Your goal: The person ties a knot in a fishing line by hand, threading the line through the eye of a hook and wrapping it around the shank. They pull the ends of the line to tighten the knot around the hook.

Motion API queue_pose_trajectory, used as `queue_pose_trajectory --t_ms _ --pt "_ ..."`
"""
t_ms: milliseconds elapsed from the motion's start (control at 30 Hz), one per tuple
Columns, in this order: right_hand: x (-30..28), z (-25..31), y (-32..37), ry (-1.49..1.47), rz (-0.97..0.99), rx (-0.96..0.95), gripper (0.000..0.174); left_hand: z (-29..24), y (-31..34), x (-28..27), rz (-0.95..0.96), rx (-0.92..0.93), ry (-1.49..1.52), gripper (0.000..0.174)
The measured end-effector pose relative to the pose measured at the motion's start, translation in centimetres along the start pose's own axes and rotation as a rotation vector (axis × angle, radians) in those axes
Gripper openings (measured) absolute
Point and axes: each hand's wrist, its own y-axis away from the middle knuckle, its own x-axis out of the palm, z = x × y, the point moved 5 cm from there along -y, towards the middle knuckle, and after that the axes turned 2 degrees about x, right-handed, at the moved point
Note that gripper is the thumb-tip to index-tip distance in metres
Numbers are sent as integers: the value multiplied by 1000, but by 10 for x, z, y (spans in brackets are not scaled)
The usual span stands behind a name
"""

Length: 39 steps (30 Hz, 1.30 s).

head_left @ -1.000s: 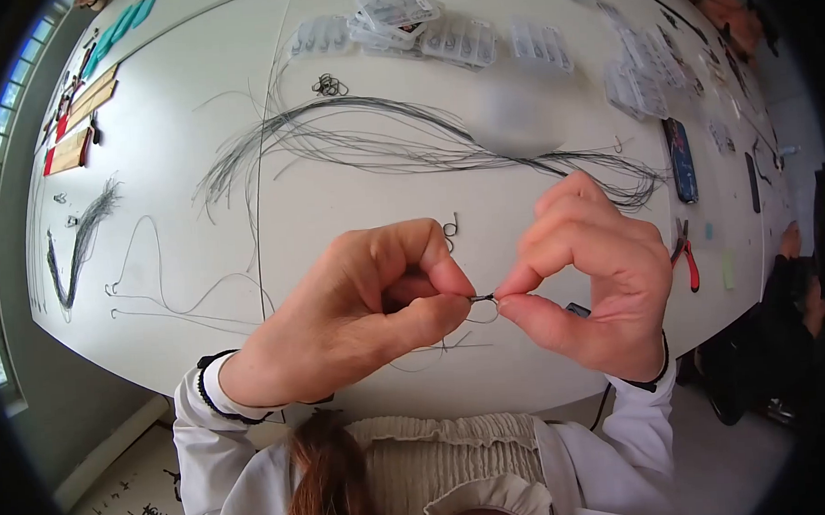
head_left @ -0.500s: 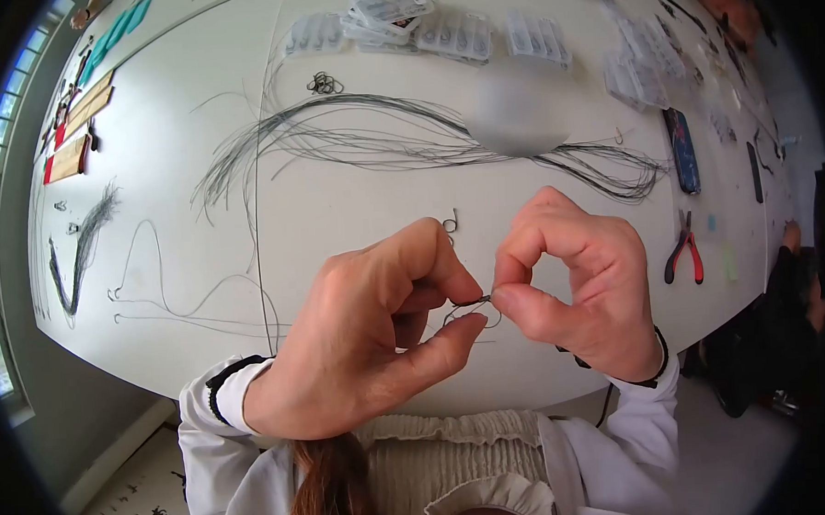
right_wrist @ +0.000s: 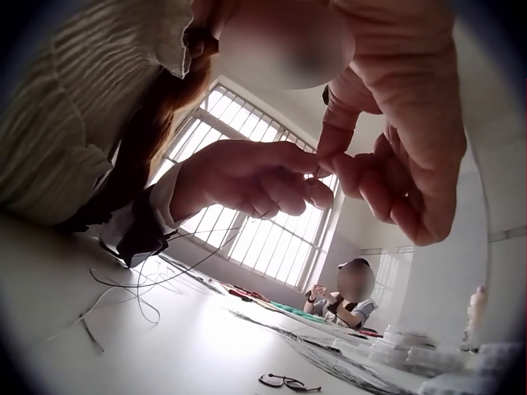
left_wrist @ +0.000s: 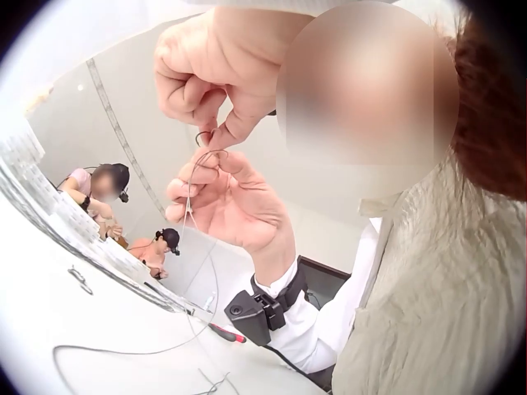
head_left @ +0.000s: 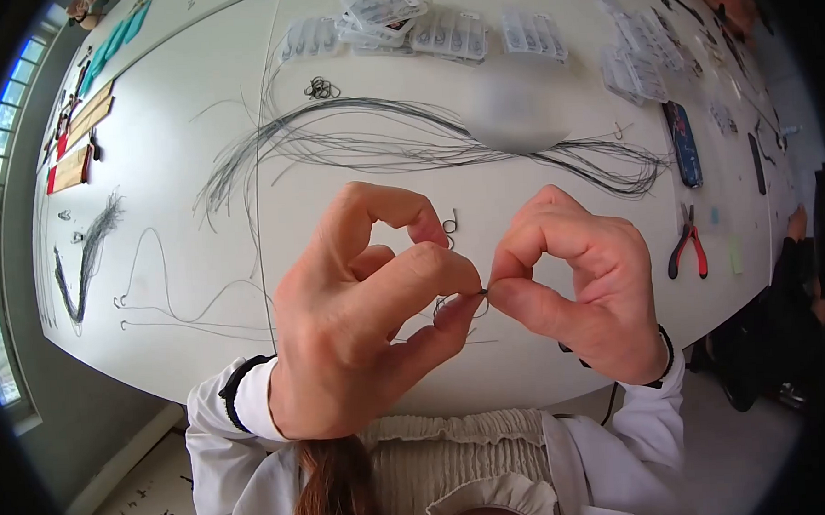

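In the head view my left hand [head_left: 369,305] and right hand [head_left: 580,292] meet fingertip to fingertip above the table. A small dark fish hook [left_wrist: 203,137] shows between the fingertips in the left wrist view. Thin grey line [head_left: 440,305] loops round beside it. My left thumb and a finger pinch these near the loop, while another left finger is curled up and away. My right thumb and index finger pinch the dark end from the other side. In the left wrist view the line [left_wrist: 188,197] hangs down in long strands towards the table. Fingertips hide most of the hook.
Beyond my hands lies a long bundle of dark line [head_left: 360,108], with a small pile of hooks [head_left: 322,87] behind it. Clear plastic boxes [head_left: 449,35] stand at the back. Red-handled pliers [head_left: 686,245] lie on the right, hooked lines [head_left: 185,320] on the left.
The right hand has shifted left and now stays in place. The left thumb, apart from the finger half a second ago, has come back up to pinch, and one left finger has lifted away.
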Motion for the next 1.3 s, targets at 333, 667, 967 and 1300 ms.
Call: queue_pose_trajectory --t_ms 333,667,967,1300 --pt "2 -5 2 -176 88 185 7 -15 6 3 44 324 -301 25" --pt "6 -22 3 -528 249 507 10 -25 13 8 45 543 -526 30" --pt "9 -23 1 -567 202 436 16 -11 4 3 2 206 -232 27" --pt "9 -23 1 -610 213 462 16 -7 3 2 19 223 -168 28"
